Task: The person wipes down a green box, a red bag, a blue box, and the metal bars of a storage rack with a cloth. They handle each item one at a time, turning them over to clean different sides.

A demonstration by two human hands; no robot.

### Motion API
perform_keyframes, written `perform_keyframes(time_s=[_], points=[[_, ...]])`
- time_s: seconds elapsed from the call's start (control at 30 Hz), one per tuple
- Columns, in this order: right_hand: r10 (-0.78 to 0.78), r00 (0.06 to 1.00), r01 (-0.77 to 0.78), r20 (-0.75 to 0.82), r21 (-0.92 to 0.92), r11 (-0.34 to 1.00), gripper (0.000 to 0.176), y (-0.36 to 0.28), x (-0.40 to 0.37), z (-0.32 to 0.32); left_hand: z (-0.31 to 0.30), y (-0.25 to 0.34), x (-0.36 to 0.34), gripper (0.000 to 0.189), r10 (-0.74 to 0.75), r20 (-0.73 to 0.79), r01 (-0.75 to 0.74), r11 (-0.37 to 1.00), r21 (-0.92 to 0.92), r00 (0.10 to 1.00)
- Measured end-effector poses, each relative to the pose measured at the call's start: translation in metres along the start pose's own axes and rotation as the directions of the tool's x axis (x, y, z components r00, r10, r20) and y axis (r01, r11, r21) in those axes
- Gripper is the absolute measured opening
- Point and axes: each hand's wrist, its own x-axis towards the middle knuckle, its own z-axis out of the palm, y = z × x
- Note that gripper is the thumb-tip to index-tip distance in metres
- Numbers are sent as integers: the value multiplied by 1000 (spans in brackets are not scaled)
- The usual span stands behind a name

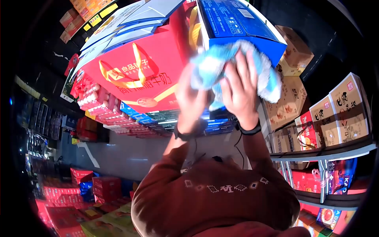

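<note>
A fluffy blue-and-white cloth [217, 65] is bunched between my hands, in front of a blue carton [252, 43] with a white edge. My right hand [241, 85] grips it, fingers laid along the fabric. At the cloth's left side my left hand [189, 91] is blurred by motion; its fingers seem closed on the fabric, though their tips are hard to make out. Both wrists wear dark bands. Just left of my left hand stands a red gift box [154, 67] with yellow ribbon handles, and flat blue-white packages [130, 27] lie on its top.
Stacked red and blue packages [106, 110] support the big boxes. On the right, a metal-edged shelf [327, 152] carries tan cartons [341, 112], with red packs beneath. Red boxes [106, 189] stand at the lower left. Grey floor [130, 152] shows below the stack, with a dark cable near my arms.
</note>
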Motion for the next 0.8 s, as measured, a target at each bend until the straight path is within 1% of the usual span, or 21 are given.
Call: perform_keyframes(time_s=[0.03,0.07,0.1,0.13,0.2,0.27,0.3,0.33,0.4,0.47,0.5,0.53,0.6,0.63,0.67,0.73,0.8], points=[[-8,1000,8,-26,4,1000,37,2,14,-5,4,8,13,56,68,-44,-68,998,14,997],[-15,999,16,-52,7,1000,39,5,26,-9,9,23,26,58,167,-74,-163,985,57,983],[-30,997,30,-71,-2,1000,41,7,33,-12,14,33,32,61,181,-98,-180,983,23,979],[-22,998,21,-64,-4,1000,41,8,35,-15,18,34,38,61,262,-121,-260,965,30,957],[-1,998,2,-64,15,1000,41,10,24,-14,25,35,33,59,166,-186,-195,969,-151,968],[21,999,-20,-40,29,999,41,13,3,-10,25,26,18,48,79,-198,-101,989,-104,977],[37,999,-37,-20,7,999,41,15,-12,-7,22,10,9,49,90,-186,-96,995,-21,978],[41,999,-41,-15,10,999,41,15,-27,-4,24,5,-2,47,74,-202,-84,996,-41,977],[49,998,-50,42,21,999,41,19,-63,-1,13,-15,-28,53,46,-85,-34,990,135,995],[68,990,-71,126,19,997,41,21,-95,-2,11,-34,-56,51,-57,-70,64,993,102,996],[58,989,-64,137,40,997,42,23,-110,-1,12,-37,-67,50,-61,-72,68,992,108,996],[31,986,-32,164,4,999,41,25,-122,0,13,-40,-79,49,-203,-78,208,976,58,976],[-8,959,19,284,-35,999,39,24,-136,-8,16,-43,-95,50,-201,-56,206,972,116,978],[-126,957,150,260,-76,986,39,28,-129,-12,16,-49,-101,49,-176,-58,184,966,181,983],[-158,935,193,318,-82,978,40,31,-138,-9,18,-51,-107,47,-193,-79,204,961,185,978],[-29,957,9,287,72,997,40,31,-140,-9,25,-45,-108,42,-241,-106,256,952,169,965],[29,946,-96,322,196,976,41,32,-131,-9,26,-37,-106,37,-319,-114,333,934,132,941]])
